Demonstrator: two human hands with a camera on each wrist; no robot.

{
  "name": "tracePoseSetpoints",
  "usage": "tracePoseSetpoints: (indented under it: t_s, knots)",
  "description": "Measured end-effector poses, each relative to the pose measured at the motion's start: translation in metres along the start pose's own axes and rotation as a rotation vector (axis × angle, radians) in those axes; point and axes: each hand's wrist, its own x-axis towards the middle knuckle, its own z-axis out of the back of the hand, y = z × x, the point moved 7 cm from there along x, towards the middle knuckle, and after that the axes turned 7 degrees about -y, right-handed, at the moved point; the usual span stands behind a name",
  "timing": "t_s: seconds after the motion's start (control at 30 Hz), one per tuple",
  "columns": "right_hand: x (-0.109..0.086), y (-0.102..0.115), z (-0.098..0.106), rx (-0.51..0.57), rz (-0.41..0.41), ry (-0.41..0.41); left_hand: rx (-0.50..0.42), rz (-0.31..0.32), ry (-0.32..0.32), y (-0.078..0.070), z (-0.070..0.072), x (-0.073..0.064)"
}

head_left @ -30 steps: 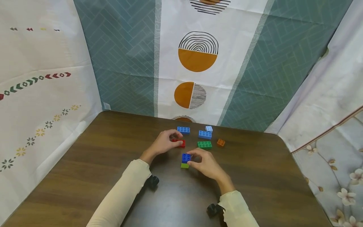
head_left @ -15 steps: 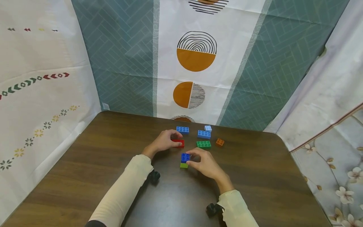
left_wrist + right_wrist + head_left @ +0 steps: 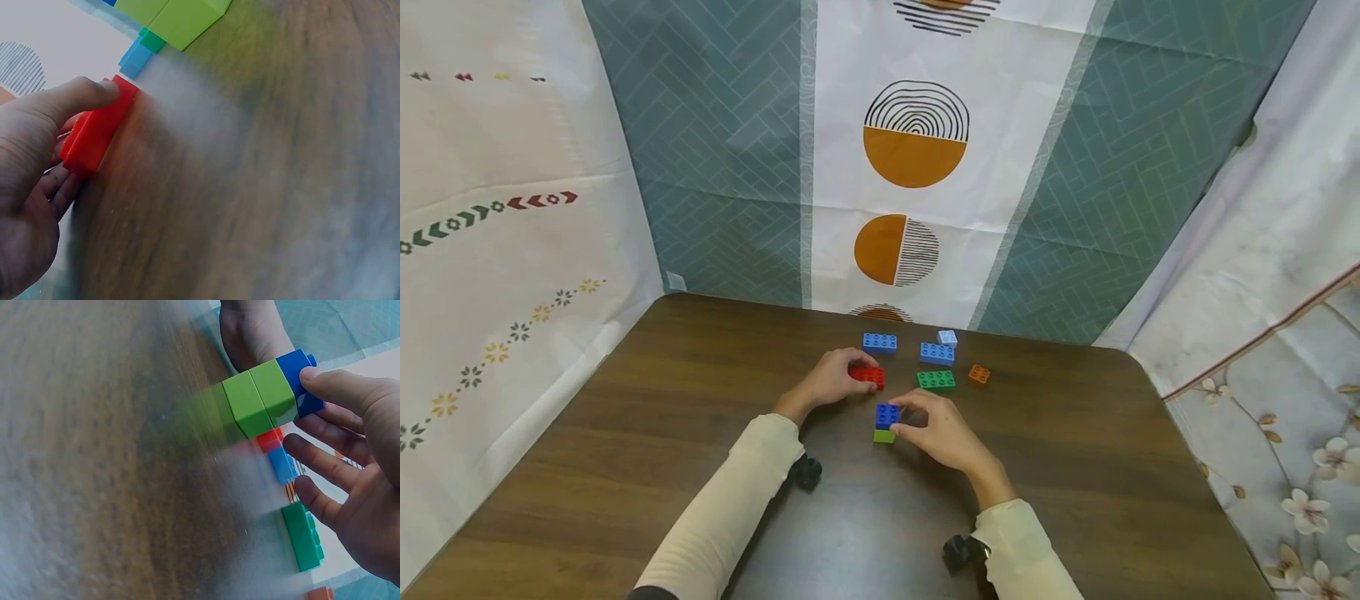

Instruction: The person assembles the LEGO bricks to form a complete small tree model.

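Two bare hands work at a dark wooden table (image 3: 587,433), each with its fingers closed on a toy brick. The left hand (image 3: 835,377) grips a red brick (image 3: 100,134), the thumb pressed to its near side toward the right end and the other fingers behind it on the far side; whether the brick touches the tabletop is hard to tell. Nearer and slightly to the right, the right hand (image 3: 943,429) pinches a dark-blue brick (image 3: 887,415) from its right side, the thumb on the near face and the index finger on the far one, while the two outer fingers spread free of it. Below the dark-blue brick, in one upright stack, sit two lime-green bricks (image 3: 240,403), left of the fingers. On the far side lie a medium-blue brick (image 3: 880,342) beyond the red one and, to the right, a second medium-blue brick (image 3: 937,354) with a pale-blue brick (image 3: 947,338) just behind, a green brick (image 3: 936,381) nearer, and an orange brick (image 3: 978,374) right of the green.
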Motion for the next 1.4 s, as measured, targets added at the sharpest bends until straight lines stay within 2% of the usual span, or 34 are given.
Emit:
tracePoseSetpoints:
  t_s: [0.33, 0.67, 0.9, 1.1, 1.4]
  knots:
    - [0.0, 0.001, -0.001, -0.013, 0.008, 0.0, -0.015, -0.02, -0.022, 0.0, 0.004, -0.002]
    - [0.002, -0.001, 0.0, -0.017, -0.007, -0.02, -0.043, -0.055, -0.051, -0.005, 0.012, -0.016]
    - [0.005, -0.003, 0.001, -0.016, 0.011, -0.031, -0.067, -0.095, -0.046, -0.02, 0.018, -0.03]
    - [0.009, -0.003, 0.005, -0.025, 0.037, -0.05, -0.084, -0.128, -0.036, -0.036, 0.022, -0.035]
    - [0.012, -0.004, 0.004, -0.029, 0.023, -0.035, -0.081, -0.133, -0.043, -0.043, 0.027, -0.043]
